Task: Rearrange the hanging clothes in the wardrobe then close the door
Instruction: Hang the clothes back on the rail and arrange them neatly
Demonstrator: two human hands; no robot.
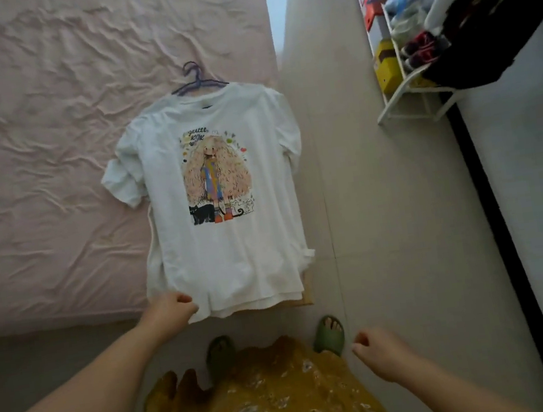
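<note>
Fingers (186,300) of left hand (170,310) pinch white T-shirt (230,245) hem; right hand (379,350) loosely curled, holding nothing.

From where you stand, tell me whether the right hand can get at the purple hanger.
Probably yes, with a lean forward. The right hand hangs free, holding nothing, and the purple hanger lies exposed on the bed above the white T-shirt; nothing blocks it.

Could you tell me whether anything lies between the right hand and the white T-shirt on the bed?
Nothing visible does. The right hand hangs free over bare floor, and only floor separates it from the white T-shirt, whose hem the left hand already grips at the bed edge.
</note>
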